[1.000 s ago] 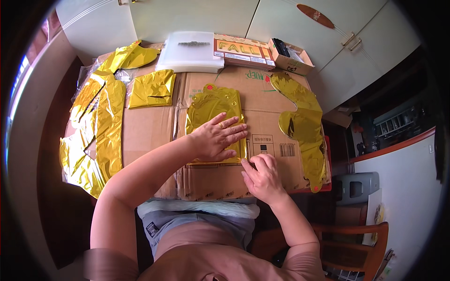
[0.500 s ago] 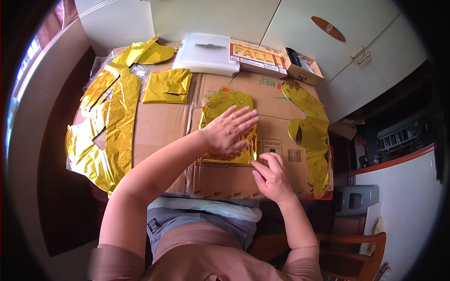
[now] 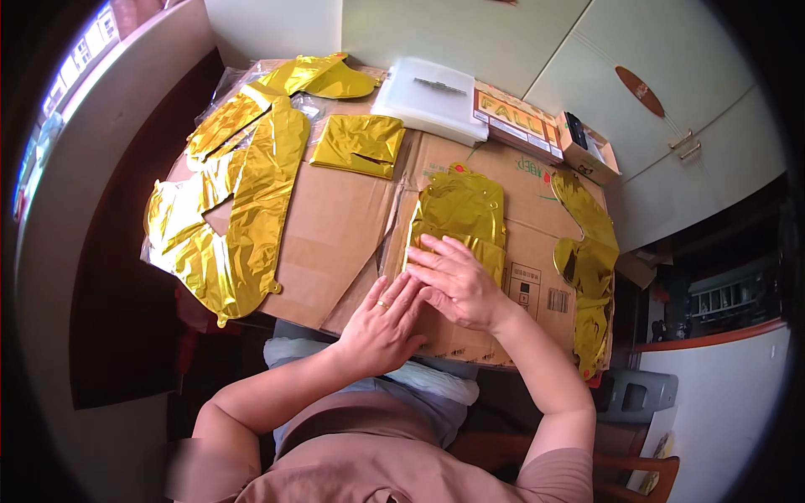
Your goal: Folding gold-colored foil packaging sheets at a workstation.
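The left hand (image 3: 383,331) has been withdrawn from the central gold foil's (image 3: 461,205) middle toward the cardboard's (image 3: 344,235) near edge; the right hand (image 3: 461,291) has been laid over the foil.

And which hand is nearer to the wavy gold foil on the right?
Right. The right hand is left of the wavy foil, partly over the middle foil; the left hand is farther left, near the front edge of the cardboard.
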Tool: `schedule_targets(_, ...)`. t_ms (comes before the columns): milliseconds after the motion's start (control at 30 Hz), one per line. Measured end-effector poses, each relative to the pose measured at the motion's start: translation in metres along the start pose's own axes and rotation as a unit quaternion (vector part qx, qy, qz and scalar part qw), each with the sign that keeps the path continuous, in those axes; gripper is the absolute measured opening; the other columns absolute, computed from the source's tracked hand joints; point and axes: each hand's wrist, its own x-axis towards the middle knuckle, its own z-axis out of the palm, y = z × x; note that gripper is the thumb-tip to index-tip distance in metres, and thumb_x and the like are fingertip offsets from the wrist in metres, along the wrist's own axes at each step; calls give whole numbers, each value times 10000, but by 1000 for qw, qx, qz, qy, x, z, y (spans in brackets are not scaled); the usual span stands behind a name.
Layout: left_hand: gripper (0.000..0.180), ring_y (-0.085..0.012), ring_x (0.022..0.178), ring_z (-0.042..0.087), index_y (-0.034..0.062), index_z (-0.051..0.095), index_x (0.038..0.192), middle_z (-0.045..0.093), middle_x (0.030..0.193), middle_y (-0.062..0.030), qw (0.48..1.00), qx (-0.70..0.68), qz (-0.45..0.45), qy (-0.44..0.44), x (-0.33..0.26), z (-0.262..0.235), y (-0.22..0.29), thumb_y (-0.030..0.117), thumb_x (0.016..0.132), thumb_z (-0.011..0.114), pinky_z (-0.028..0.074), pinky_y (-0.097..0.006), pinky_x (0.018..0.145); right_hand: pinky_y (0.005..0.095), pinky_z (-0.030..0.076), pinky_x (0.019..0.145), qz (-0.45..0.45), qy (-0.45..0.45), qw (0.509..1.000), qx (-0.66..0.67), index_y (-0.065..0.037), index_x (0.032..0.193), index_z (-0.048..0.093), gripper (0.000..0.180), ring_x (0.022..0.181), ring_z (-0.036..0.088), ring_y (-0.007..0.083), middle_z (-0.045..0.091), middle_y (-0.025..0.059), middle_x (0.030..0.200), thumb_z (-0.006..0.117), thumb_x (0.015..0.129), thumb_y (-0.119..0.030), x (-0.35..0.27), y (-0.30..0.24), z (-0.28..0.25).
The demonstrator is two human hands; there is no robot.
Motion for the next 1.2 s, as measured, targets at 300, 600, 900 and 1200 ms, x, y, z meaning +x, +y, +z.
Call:
schedule_targets(300,824,-372,1502,348,-70,428,1499,405,1580,-244,1000,-11,15,-22,-2,-1,-4,560,979,529,229,-525,1240,563,277,1217,25,-69,995,-65,-56,1422,586,519,1464,419,355,525,117,1534,518,1046,-407,10,38,18)
schedule_targets(600,830,-365,1510,335,-59,426,1506,404,1582,-240,999,-23,11,-32,-1,-3,-6,575,979,516,209,-529,1246,546,263,1224,19,2,996,-85,-84,1379,632,471,1442,441,354,548,118,1507,610,1005,-369,29,37,14)
schedule_targets(900,826,-362,1506,338,-60,434,1503,408,1579,-238,999,-20,13,-39,0,-4,-6,579,983,500,216,-529,1242,565,180,1250,25,-109,985,-128,-93,1562,417,631,1526,308,343,375,106,1641,482,1054,-461,31,54,33)
schedule_targets(1200,819,-364,1500,348,-64,433,1500,414,1578,-233,998,-26,14,-49,2,-6,-7,573,990,490,233,-531,1234,522,100,1279,114,-84,982,-127,-68,1610,302,714,1566,211,334,259,141,1689,419,1068,-518,41,81,31)
